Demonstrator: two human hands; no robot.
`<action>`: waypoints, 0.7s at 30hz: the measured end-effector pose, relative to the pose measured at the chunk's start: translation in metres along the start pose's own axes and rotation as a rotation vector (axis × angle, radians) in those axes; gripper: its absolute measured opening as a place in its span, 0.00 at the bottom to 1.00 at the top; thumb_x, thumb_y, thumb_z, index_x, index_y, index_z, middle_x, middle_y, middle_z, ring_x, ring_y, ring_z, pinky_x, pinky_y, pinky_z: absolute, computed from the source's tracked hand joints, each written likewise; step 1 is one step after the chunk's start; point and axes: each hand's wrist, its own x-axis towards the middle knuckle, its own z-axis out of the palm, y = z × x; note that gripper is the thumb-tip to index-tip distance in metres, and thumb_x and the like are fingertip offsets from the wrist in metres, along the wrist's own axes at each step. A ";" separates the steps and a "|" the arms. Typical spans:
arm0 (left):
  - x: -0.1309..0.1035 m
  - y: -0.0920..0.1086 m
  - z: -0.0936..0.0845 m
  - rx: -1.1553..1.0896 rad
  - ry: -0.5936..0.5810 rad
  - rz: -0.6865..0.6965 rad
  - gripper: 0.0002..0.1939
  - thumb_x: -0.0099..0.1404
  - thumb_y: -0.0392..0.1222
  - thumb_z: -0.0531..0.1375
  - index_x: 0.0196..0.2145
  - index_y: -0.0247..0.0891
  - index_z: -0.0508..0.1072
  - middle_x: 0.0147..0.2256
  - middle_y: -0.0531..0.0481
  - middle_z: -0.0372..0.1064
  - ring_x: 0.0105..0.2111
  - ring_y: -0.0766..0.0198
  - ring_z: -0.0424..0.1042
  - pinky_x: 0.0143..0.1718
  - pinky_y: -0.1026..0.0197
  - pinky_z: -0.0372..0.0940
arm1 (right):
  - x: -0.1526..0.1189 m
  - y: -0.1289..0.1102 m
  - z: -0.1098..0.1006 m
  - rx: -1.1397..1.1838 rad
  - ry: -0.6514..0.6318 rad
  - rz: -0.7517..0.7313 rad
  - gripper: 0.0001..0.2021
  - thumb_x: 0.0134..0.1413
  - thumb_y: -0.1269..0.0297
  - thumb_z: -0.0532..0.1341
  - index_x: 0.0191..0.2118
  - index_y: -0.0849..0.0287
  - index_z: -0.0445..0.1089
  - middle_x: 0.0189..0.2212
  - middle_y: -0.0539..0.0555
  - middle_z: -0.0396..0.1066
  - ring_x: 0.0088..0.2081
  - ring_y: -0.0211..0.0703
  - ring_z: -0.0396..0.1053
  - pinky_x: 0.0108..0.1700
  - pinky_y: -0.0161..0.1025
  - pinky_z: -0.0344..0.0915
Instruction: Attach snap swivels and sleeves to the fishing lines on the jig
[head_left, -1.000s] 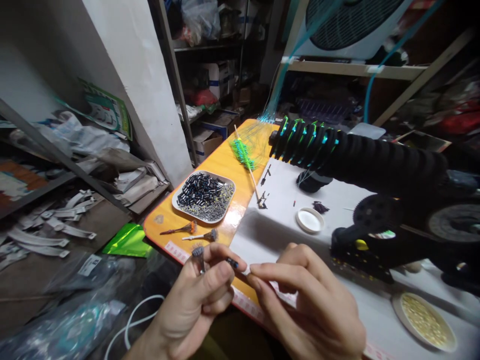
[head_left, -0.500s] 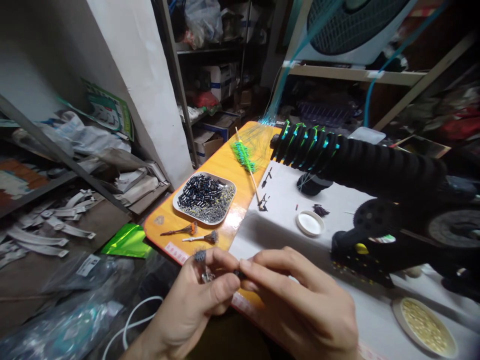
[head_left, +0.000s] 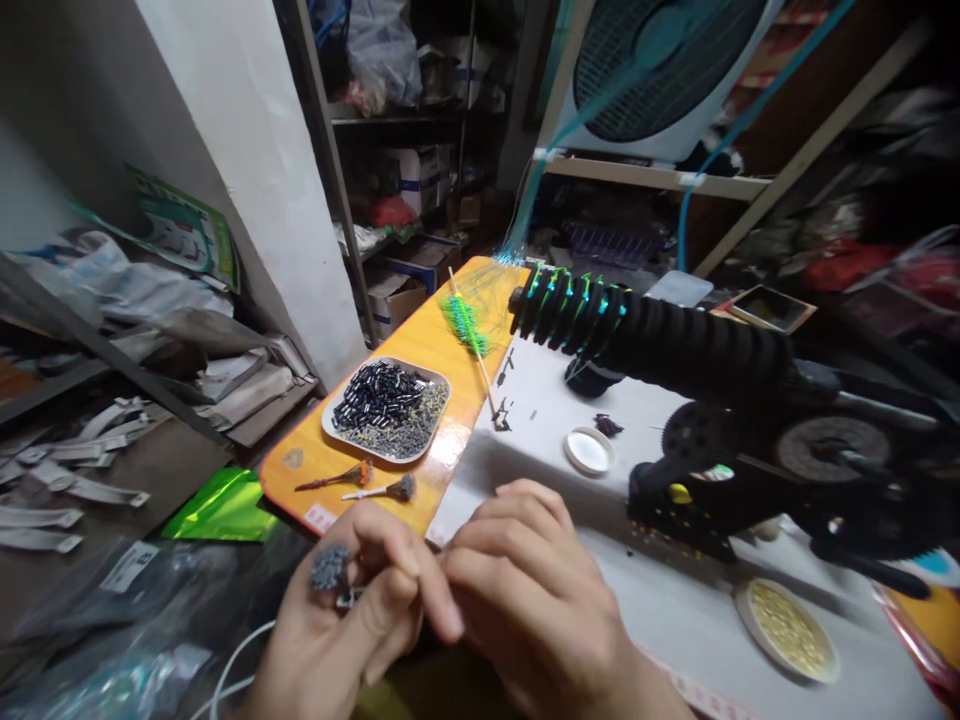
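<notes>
My left hand (head_left: 352,620) and my right hand (head_left: 532,610) meet at the near edge of the orange table (head_left: 420,350). The left hand pinches a small tufted bundle (head_left: 331,570) whose grey bristly head sticks up beside the fingers. My right hand's thumb and forefinger press against the left fingertips; what they pinch is hidden. Two similar tufted sticks (head_left: 375,482) lie on the table just beyond the hands. A white tray (head_left: 337,432) of small black tubes and grey bits sits behind them.
A black ribbed roller (head_left: 675,345) wound with green-blue threads spans the white sheet (head_left: 540,440) on a black machine (head_left: 720,490). A white lid (head_left: 589,450), a dish of yellow beads (head_left: 787,630), and a green-threaded stick (head_left: 469,330) lie around. Cluttered shelves stand left.
Both hands have drawn closer to me and lower in view, and the fingertips have closed together. The small dark piece seen between them earlier is now hidden. The view shifted right.
</notes>
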 end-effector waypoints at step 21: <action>0.005 0.007 -0.030 0.287 -0.293 -0.485 0.21 0.66 0.61 0.58 0.36 0.39 0.70 0.20 0.57 0.63 0.22 0.68 0.56 0.26 0.64 0.52 | 0.015 -0.001 -0.036 -0.626 -0.201 -0.558 0.16 0.70 0.72 0.51 0.43 0.61 0.78 0.44 0.46 0.80 0.52 0.36 0.67 0.51 0.37 0.66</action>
